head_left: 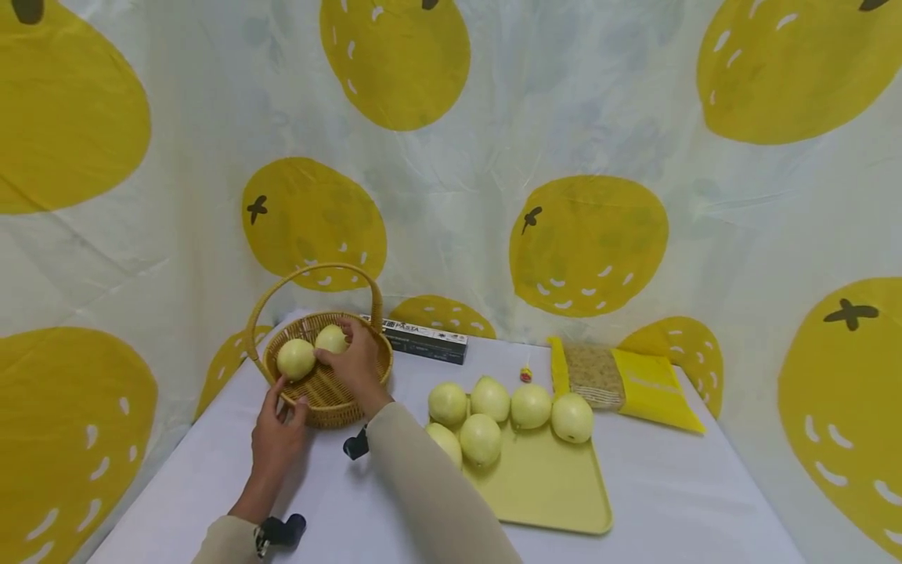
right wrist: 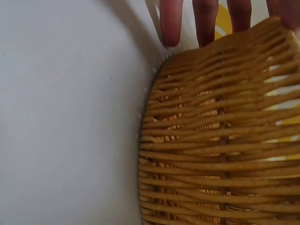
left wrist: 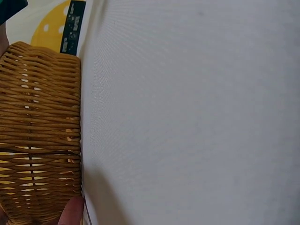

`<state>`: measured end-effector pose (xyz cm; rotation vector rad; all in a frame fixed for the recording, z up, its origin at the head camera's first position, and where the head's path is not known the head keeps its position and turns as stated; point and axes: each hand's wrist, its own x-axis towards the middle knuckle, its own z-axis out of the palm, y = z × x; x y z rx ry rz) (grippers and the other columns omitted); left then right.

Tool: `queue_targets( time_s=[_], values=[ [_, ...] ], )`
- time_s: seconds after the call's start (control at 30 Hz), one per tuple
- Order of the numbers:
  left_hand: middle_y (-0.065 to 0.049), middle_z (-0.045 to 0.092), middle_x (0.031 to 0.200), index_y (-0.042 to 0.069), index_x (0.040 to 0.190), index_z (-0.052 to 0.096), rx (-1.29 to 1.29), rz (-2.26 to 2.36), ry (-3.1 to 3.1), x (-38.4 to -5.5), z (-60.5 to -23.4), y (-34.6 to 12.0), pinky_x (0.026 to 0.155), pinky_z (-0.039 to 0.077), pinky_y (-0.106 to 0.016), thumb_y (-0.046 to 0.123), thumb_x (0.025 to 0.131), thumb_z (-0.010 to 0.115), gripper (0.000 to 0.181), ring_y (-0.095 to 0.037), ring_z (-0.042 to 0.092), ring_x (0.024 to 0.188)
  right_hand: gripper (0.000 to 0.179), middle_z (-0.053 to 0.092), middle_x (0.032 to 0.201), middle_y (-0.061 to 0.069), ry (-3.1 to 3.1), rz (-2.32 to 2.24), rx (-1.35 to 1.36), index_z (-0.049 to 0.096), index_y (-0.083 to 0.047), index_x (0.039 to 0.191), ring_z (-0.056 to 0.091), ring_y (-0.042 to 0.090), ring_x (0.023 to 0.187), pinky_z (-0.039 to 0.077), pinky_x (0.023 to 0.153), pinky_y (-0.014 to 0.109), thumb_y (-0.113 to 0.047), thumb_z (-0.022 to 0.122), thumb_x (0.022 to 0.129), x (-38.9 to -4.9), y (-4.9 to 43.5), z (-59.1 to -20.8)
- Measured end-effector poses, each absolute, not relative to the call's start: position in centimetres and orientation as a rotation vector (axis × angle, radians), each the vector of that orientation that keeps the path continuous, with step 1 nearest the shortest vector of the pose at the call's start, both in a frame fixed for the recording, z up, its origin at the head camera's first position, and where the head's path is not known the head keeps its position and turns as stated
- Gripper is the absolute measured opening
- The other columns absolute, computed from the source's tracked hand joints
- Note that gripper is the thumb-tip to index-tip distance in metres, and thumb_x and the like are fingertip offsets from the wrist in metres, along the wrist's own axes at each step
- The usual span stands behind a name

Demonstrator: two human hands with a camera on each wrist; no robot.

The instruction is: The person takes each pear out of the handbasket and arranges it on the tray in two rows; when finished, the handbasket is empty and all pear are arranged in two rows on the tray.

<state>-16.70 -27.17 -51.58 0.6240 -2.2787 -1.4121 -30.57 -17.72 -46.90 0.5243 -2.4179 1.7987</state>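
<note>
A wicker basket [head_left: 331,413] with a tall arched handle [head_left: 255,321] stands at the left of the table. Inside it lie two pale yellow-green round fruits, one on the left [head_left: 296,359] and one on the right [head_left: 330,340]. My right hand [head_left: 355,360] reaches in over the rim and grips the right fruit, its thumb close to the left one. At the basket's front left is my left hand [head_left: 276,431], fingers spread and fingertips at the rim. The right wrist view shows straight fingers [right wrist: 205,18] beside the woven wall [right wrist: 215,140].
Right of the basket, a yellow tray [head_left: 546,501] holds several similar fruits [head_left: 481,440]. Behind stand a dark pasta box [head_left: 426,342] and a yellow packet [head_left: 627,384], with a tiny red-and-yellow item [head_left: 526,374] between. A patterned curtain [head_left: 451,172] hangs at the back.
</note>
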Motion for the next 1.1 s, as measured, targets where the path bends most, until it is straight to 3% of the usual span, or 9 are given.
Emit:
queue_targets(
  time_s=[0.27, 0.5, 0.7, 0.93, 1.1],
  values=[
    [-0.014, 0.020, 0.178, 0.020, 0.171, 0.024, 0.607, -1.413, -2.270, -16.62, -51.61, -26.93, 0.129, 0.035, -0.058, 0.031, 0.111, 0.053, 0.068, -0.044, 0.029, 0.161, 0.084, 0.063, 0.150, 0.008, -2.614, 1.641, 0.589, 0.054, -0.022, 0.154, 0.060, 0.027, 0.138, 0.052, 0.116, 0.044, -0.022, 0.096, 0.080, -31.39, -17.57, -47.01],
    [-0.016, 0.020, 0.178, 0.018, 0.171, 0.025, 0.584, -1.419, -2.268, -16.74, -51.81, -26.69, 0.129, 0.035, -0.058, 0.030, 0.111, 0.054, 0.068, -0.044, 0.029, 0.161, 0.085, 0.063, 0.150, 0.008, -2.686, 1.604, 0.623, 0.052, -0.024, 0.156, 0.056, 0.030, 0.140, 0.053, 0.113, 0.047, -0.022, 0.094, 0.082, -31.60, -17.24, -47.12],
    [-0.015, 0.022, 0.177, 0.016, 0.170, 0.026, 0.568, -1.410, -2.268, -16.65, -51.74, -26.65, 0.129, 0.036, -0.057, 0.030, 0.110, 0.055, 0.068, -0.043, 0.029, 0.161, 0.078, 0.064, 0.145, 0.008, -2.699, 1.545, 0.607, 0.056, -0.021, 0.153, 0.053, 0.029, 0.138, 0.053, 0.111, 0.044, -0.023, 0.092, 0.084, -31.60, -17.20, -47.09],
    [-0.015, 0.021, 0.178, 0.018, 0.170, 0.026, 0.579, -1.391, -2.267, -16.45, -51.35, -27.05, 0.129, 0.036, -0.058, 0.033, 0.111, 0.054, 0.067, -0.044, 0.030, 0.160, 0.060, 0.071, 0.123, 0.009, -2.507, 1.655, 0.391, 0.068, -0.013, 0.135, 0.059, 0.023, 0.119, 0.057, 0.096, 0.037, -0.018, 0.095, 0.081, -31.61, -17.69, -47.06],
    [-0.015, 0.018, 0.178, 0.020, 0.171, 0.023, 0.589, -1.406, -2.286, -16.37, -51.66, -27.08, 0.129, 0.036, -0.059, 0.035, 0.111, 0.053, 0.069, -0.047, 0.032, 0.159, 0.070, 0.070, 0.135, 0.007, -2.582, 1.574, 0.410, 0.067, -0.014, 0.141, 0.059, 0.027, 0.131, 0.053, 0.112, 0.040, -0.015, 0.097, 0.078, -31.37, -17.39, -47.13]
  ],
)
